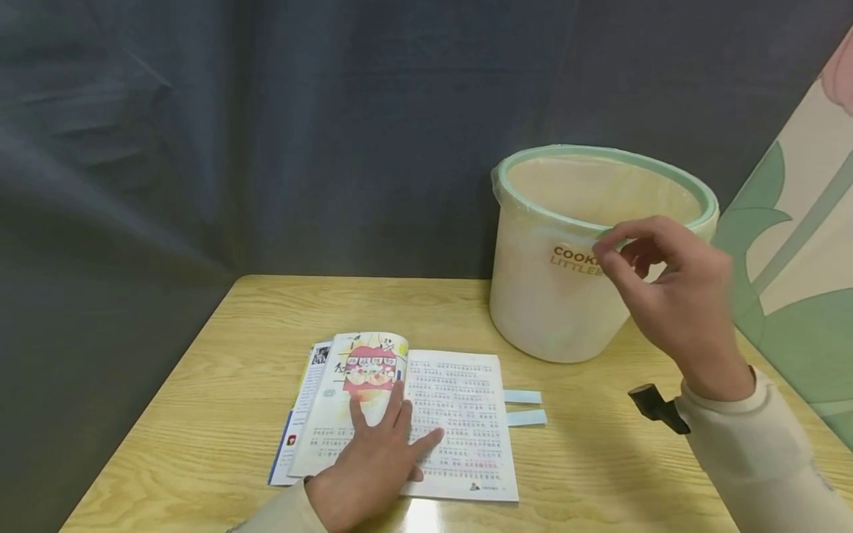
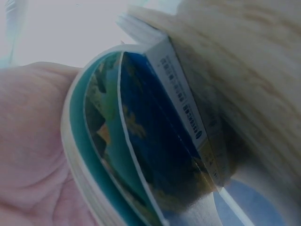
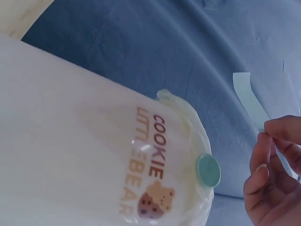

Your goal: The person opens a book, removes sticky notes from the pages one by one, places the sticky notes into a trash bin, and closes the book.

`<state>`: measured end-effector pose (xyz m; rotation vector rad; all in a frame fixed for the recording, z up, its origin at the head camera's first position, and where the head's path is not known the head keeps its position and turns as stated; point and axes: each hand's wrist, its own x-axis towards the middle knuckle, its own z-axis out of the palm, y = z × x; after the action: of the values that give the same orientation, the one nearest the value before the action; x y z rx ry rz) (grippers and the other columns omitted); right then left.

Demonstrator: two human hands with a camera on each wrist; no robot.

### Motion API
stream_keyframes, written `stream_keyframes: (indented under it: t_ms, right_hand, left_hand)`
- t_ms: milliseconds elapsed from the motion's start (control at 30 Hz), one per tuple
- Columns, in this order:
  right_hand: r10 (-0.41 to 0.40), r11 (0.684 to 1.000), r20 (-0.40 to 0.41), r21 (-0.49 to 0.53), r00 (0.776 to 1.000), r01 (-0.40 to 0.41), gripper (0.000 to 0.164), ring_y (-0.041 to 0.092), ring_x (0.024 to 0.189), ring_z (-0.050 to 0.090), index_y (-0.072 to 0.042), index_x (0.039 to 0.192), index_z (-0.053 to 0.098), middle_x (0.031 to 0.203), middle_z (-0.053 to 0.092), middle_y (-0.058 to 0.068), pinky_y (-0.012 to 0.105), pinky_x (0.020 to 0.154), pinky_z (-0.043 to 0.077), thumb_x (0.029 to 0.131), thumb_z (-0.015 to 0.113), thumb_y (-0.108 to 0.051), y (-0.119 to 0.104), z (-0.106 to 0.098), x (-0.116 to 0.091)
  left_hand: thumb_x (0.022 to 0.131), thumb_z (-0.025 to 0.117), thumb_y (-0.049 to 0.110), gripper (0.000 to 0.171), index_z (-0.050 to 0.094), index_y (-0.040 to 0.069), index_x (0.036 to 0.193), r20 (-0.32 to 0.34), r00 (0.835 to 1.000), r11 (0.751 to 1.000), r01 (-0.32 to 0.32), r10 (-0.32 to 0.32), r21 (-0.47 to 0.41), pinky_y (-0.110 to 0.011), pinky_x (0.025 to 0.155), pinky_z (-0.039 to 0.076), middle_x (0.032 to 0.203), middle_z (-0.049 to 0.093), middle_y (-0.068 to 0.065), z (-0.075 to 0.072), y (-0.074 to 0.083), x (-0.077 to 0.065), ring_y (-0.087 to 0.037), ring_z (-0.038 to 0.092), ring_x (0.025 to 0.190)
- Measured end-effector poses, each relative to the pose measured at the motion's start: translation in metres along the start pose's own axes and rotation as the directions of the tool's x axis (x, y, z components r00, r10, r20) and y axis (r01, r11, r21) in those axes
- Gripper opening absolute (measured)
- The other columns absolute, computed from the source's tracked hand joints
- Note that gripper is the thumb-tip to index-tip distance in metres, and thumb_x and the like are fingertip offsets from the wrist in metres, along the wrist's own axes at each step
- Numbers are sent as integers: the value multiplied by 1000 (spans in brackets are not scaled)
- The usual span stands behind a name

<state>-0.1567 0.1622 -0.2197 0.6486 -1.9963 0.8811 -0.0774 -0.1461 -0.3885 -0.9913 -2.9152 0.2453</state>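
An open book (image 1: 460, 444) with printed text and a pink cartoon picture lies on the table. My left hand (image 1: 376, 451) rests across its middle, fingers spread over the pages. In the left wrist view, the palm (image 2: 35, 146) is beside the curved pages and the spine (image 2: 176, 89). My right hand (image 1: 680, 296) is raised in front of a white bin (image 1: 553, 303) with a green rim. Between thumb and fingertips it pinches a pale blue strip (image 3: 247, 99), which shows clearly only in the right wrist view. Two similar pale blue strips (image 1: 526, 417) stick out from the book's right edge.
The bin stands at the back right of the wooden table (image 1: 200, 422), lined with a clear plastic bag. A dark curtain (image 1: 366, 148) hangs behind the table. A wall with painted green leaves (image 1: 813, 333) borders the right side.
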Motion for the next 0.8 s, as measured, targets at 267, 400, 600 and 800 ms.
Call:
stream_keyframes:
  t_ms: [267,400,600,800]
  right_hand:
    - [85,986,-81,-133,993,-95,9,-15,67,54,-2,92,75,82,60,-35,8,65,41,87,68,-4,4,-15,17]
    - [91,958,-85,-265,992,-110,15,-19,66,45,-4,95,75,81,52,-40,8,61,35,91,64,-13,12,-21,24]
    - [102,905,-75,-408,992,-124,20,-23,61,33,-6,97,75,80,53,-35,11,54,25,92,61,-18,26,-26,29]
    - [169,825,-23,-544,985,-155,25,-17,54,21,-5,103,76,79,66,19,22,46,22,94,58,-19,37,-27,32]
  left_hand:
    - [93,57,52,51,49,46,143,42,999,1000,17,-16,-13,-80,87,42,141,54,-20,0,1,2,-42,36,144]
    - [93,56,52,51,49,46,143,40,999,1000,19,-18,-8,-79,87,42,141,54,-20,1,1,2,-42,36,144]
    - [94,56,51,50,49,46,143,66,998,999,23,-20,-42,-81,88,40,143,52,-20,0,1,2,-43,33,146]
    - [93,57,50,50,50,45,142,50,999,999,21,-19,-42,-81,87,40,141,53,-20,0,2,1,-43,35,145]
